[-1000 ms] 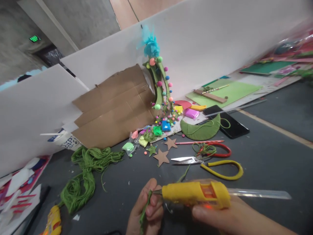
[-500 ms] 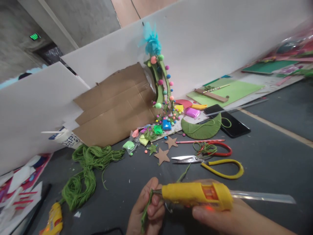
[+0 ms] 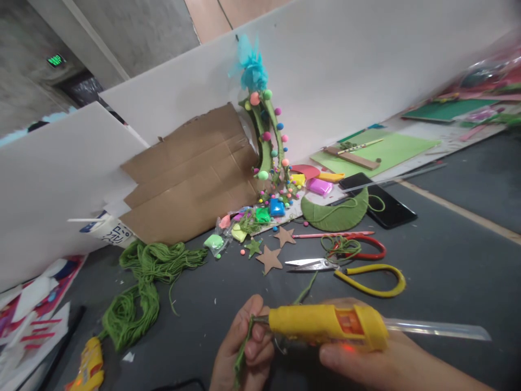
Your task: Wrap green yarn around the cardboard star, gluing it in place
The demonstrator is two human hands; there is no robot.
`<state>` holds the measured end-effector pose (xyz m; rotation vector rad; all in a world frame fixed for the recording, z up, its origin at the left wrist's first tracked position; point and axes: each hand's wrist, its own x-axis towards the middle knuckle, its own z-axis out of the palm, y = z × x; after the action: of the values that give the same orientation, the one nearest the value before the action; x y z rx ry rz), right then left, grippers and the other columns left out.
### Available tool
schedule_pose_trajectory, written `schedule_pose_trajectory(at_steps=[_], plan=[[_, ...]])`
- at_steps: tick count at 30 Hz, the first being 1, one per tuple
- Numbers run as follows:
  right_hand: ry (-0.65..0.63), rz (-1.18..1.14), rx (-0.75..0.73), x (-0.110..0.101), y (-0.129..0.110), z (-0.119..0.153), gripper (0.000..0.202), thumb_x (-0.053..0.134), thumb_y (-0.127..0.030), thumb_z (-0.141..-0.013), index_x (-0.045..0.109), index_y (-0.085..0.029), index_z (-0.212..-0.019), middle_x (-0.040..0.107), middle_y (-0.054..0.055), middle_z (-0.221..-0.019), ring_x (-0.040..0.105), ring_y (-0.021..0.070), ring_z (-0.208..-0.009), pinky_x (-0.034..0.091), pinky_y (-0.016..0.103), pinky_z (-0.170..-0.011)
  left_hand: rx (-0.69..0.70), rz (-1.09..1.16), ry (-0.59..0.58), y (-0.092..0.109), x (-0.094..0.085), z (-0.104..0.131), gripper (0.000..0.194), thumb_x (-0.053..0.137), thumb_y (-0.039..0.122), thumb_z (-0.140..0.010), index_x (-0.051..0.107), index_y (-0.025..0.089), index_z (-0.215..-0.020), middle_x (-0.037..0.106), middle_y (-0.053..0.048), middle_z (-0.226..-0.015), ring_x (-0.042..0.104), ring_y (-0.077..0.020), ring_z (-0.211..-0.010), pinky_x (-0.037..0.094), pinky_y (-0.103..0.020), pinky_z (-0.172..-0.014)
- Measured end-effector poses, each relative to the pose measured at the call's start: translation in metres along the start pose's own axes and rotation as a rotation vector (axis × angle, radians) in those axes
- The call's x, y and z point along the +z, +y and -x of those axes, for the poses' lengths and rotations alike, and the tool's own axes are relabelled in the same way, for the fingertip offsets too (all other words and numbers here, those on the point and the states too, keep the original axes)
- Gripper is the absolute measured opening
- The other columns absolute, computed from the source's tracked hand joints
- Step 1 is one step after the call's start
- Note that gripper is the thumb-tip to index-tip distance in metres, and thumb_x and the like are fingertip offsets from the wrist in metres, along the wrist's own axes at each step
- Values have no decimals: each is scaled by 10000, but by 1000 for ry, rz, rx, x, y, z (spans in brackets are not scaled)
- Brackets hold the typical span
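My right hand [image 3: 358, 358] grips a yellow hot glue gun [image 3: 313, 324], with a clear glue stick poking out of its back. Its nozzle touches the top end of a green yarn-wrapped piece [image 3: 243, 353], pinched in the fingers of my left hand [image 3: 232, 347]. What shape that piece has under the fingers I cannot tell. A strand of green yarn [image 3: 306, 288] trails out behind the gun. Just beyond my hands lie scissors [image 3: 311, 264] with one red and one yellow handle, cardboard stars [image 3: 269, 259] and a small green star [image 3: 254, 247].
Green yarn hanks [image 3: 152, 266] and a second glue gun [image 3: 87, 366] lie left. Behind stand a cardboard sheet [image 3: 191, 179] and a pom-pom-decorated green stand [image 3: 266, 146]. A green crescent [image 3: 336, 212], a phone [image 3: 382, 203] and a pencil [image 3: 329, 235] lie right. A paper cup [image 3: 112, 231] tilts back left.
Almost nothing differs. My hands, the glue gun and the green piece keep their places, and the view has shifted very slightly.
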<state>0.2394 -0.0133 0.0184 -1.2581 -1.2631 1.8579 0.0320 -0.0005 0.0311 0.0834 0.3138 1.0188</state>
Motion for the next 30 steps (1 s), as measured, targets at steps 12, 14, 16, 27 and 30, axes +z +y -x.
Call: schedule_pose_trajectory(at_steps=[12, 14, 16, 27, 30], plan=[[-39, 143, 61, -3, -21, 3, 530, 631, -530, -721, 568, -214, -1142, 662, 74, -956, 632, 246, -832, 517, 345, -757, 10, -71, 2, 1, -5, 3, 137, 680, 99, -793, 551, 117, -748, 640, 13, -635, 566, 15, -462, 377, -25, -417], [-37, 236, -17, -5, -28, 3, 422, 626, -484, -734, 614, -231, -1072, 669, 62, -934, 636, 243, -812, 524, 336, -745, 7, -88, 10, 2, -5, 2, 134, 670, 104, -803, 551, 113, -742, 641, 6, -637, 566, 10, -459, 383, -39, -419], [-40, 331, -147, -7, -36, 3, 252, 607, -422, -756, 662, -239, -921, 672, 48, -910, 635, 233, -795, 525, 313, -725, 6, -92, 15, 2, -6, 0, 136, 664, 103, -808, 547, 111, -737, 633, 5, -627, 568, 3, -453, 390, -53, -417], [-319, 535, -515, -12, -59, 3, 319, 565, -68, -716, 600, -219, -995, 602, 27, -956, 582, 165, -833, 474, 219, -744, 221, -45, 109, 38, -12, 8, 227, 647, -11, -766, 478, 140, -790, 592, 10, -673, 591, -18, -525, 446, -65, -489], [-448, 704, -420, -3, -43, -2, 346, 523, 5, -702, 626, -218, -946, 594, 16, -1028, 582, 149, -885, 458, 204, -769, 257, -40, 106, 48, -13, 10, 247, 647, -20, -756, 468, 145, -795, 583, 21, -676, 586, -5, -531, 438, -45, -497]])
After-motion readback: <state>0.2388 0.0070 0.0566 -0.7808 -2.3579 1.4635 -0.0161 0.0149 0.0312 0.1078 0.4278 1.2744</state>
